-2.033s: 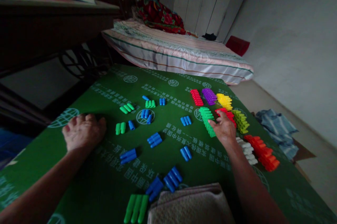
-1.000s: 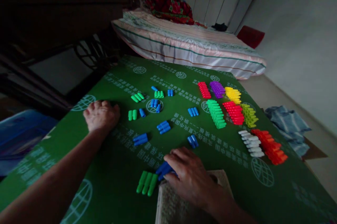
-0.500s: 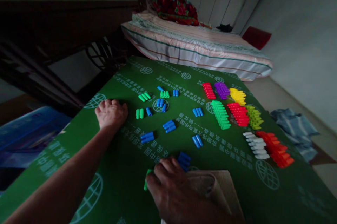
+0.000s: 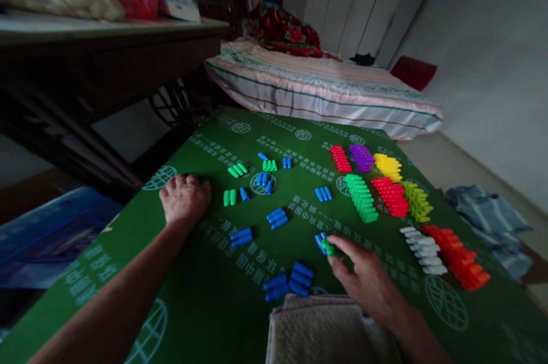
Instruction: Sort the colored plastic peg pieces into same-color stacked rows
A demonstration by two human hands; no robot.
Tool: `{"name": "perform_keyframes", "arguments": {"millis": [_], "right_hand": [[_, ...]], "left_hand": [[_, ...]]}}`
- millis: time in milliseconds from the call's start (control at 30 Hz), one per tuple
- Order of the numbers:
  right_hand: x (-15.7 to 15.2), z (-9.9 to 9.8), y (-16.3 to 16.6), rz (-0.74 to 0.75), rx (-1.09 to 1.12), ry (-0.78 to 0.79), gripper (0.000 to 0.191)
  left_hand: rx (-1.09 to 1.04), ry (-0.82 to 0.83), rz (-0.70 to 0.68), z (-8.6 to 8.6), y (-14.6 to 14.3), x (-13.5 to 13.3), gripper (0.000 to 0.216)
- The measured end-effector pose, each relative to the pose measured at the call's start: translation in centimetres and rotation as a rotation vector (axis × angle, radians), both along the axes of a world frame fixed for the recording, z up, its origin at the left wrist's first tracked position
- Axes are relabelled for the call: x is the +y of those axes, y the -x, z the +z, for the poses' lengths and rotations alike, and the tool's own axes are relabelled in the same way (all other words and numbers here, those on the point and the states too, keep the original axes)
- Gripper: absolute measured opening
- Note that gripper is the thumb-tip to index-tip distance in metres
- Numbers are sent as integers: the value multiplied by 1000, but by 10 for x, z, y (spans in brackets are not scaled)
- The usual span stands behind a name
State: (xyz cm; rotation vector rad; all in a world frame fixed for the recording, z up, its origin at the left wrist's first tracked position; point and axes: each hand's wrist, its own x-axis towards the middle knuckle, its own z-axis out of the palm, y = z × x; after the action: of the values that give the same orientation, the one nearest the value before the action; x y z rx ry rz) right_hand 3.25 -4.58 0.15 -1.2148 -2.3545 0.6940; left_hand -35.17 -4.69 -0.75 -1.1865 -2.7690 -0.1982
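Between the thumb and fingers of my right hand (image 4: 362,273) is a small green plastic peg piece (image 4: 327,247). It is held above or against a blue peg pair (image 4: 319,241), partly hidden; I cannot tell whether they touch. My left hand (image 4: 185,199) lies palm down at the left of the green board (image 4: 205,295), fingers apart and slightly bent, holding nothing. Nearest to it are a green peg pair (image 4: 230,197) and a single blue peg (image 4: 244,194). More blue peg groups (image 4: 277,218) and a green group (image 4: 237,170) lie loosely around the middle.
Neat peg rows stand at the right: green (image 4: 361,197), red (image 4: 389,196), purple (image 4: 362,157), yellow (image 4: 387,167), white (image 4: 423,251) and orange (image 4: 456,257). A folded cloth (image 4: 317,327) lies at the near edge. Beyond the board is a bed (image 4: 325,81); a dark table (image 4: 171,33) stands left.
My right hand has moved right and away from me, from the near edge to the blue pair, with the green piece now in its fingers. My left hand stays put. The view has tilted up slightly.
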Motion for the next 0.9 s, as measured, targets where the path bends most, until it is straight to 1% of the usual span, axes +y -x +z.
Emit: {"name": "perform_keyframes", "arguments": {"millis": [67,167,300,433,567,633,733,800,900], "right_hand": [[-2,-5,-13,-29,-36,14,37],[-9,-8,-24,-24,-87,-11,39],[-13,-7,-30,3,-150,-103,39],[-8,-8,-32,11,-224,-183,39],[0,-15,-38,-47,-205,-214,35],[3,-20,-42,-107,-179,-229,33],[2,-27,-44,-201,-143,-300,30],[0,-28,-41,-216,-136,-325,28],[-3,-27,-34,-181,-148,-320,28]], "left_hand": [[0,0,-1,0,0,0,53],[1,0,-3,0,-1,0,53],[-2,3,-7,-1,-1,0,54],[-15,10,-11,0,0,0,55],[-23,15,-2,1,1,2,56],[-28,18,5,1,2,3,57],[-30,26,8,1,2,4,59],[-28,29,8,1,2,5,60],[-31,35,11,2,3,5,64]]}}
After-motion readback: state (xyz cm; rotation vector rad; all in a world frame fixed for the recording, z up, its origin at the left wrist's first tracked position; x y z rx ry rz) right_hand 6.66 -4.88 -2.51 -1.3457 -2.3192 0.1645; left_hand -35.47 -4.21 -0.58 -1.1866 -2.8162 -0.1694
